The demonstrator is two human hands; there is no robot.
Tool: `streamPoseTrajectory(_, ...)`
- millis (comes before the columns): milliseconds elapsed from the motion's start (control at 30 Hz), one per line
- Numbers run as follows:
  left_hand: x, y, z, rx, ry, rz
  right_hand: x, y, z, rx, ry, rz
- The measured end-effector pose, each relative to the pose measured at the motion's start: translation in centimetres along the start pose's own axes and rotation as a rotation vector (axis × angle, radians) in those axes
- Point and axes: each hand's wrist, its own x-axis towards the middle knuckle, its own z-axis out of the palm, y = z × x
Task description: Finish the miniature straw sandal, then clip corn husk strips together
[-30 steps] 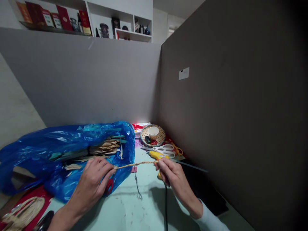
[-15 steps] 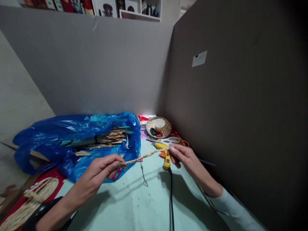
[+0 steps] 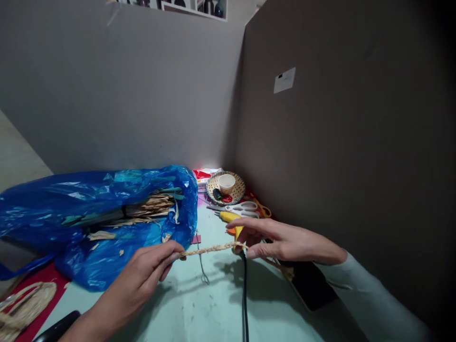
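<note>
A thin braided straw cord [image 3: 213, 248] stretches between my two hands above the pale green tabletop. My left hand [image 3: 153, 268] is closed, pinching one end of it between thumb and fingers. The cord runs into my right hand [image 3: 270, 240], where the curled fingers bear it; thumb and index finger stand apart there. Loose straw strands trail below my right palm to a frayed end [image 3: 288, 271]. Behind the right fingers lies a yellow glue gun [image 3: 230, 216], partly hidden, its black cable [image 3: 245, 294] running toward me.
On the left, a blue plastic bag [image 3: 107, 256] holds a bundle of dried straw [image 3: 156, 205]. Scissors [image 3: 242, 207] and a woven tray [image 3: 213, 183] with a white cup [image 3: 226, 183] lie at the back. A dark phone-like slab [image 3: 313, 287] is under my right forearm. Grey panels [image 3: 160, 95] enclose the table.
My right hand has shifted lower, from a pinch at the cord's end to spread fingers with the cord across them. The span between my hands is shorter. My view has turned slightly right.
</note>
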Motion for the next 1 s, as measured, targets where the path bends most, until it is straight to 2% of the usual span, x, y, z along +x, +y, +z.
streamPoseTrajectory(100,0.9,0.9,0.6,0.007,-0.014,0.014,1.2,-0.2,1.2,-0.060,0.013,-0.064)
streamPoseTrajectory(167,1.6,1.3,0.8,0.006,-0.014,-0.001,2.2,-0.1,1.9,-0.086,0.106,-0.106)
streamPoseTrajectory(233,2.1,1.2,0.9,-0.011,0.057,-0.056,3.1,0.3,1.7,-0.087,0.259,-0.124)
streamPoseTrajectory(300,2.4,0.8,0.7,-0.051,0.206,-0.131,4.1,1.1,0.1,-0.079,0.452,-0.129)
streamPoseTrajectory(400,2.6,0.0,0.2,-0.130,0.427,-0.220,6.0,2.6,-4.2,-0.116,0.805,-0.109)
streamPoseTrajectory(467,2.6,-0.4,-0.1,-0.151,0.478,-0.256,7.6,3.8,-7.3,-0.193,1.026,-0.076)
streamPoseTrajectory(533,2.5,-0.6,-0.3,-0.127,0.468,-0.271,9.2,4.9,-9.5,-0.292,1.142,-0.038)
streamPoseTrajectory(633,1.8,-0.7,-0.2,-0.053,0.399,-0.260,10.8,6.4,-10.3,-0.434,1.115,-0.007)
streamPoseTrajectory(767,0.2,-1.2,0.3,0.040,0.222,-0.224,11.1,7.9,-8.3,-0.547,0.989,-0.019)
streamPoseTrajectory(900,-1.3,-2.3,0.8,0.107,0.149,-0.233,9.2,7.8,-6.4,-0.588,0.929,-0.030)
streamPoseTrajectory(1000,-2.2,-3.1,1.0,0.131,0.117,-0.228,5.9,6.1,-5.1,-0.591,0.947,-0.024)
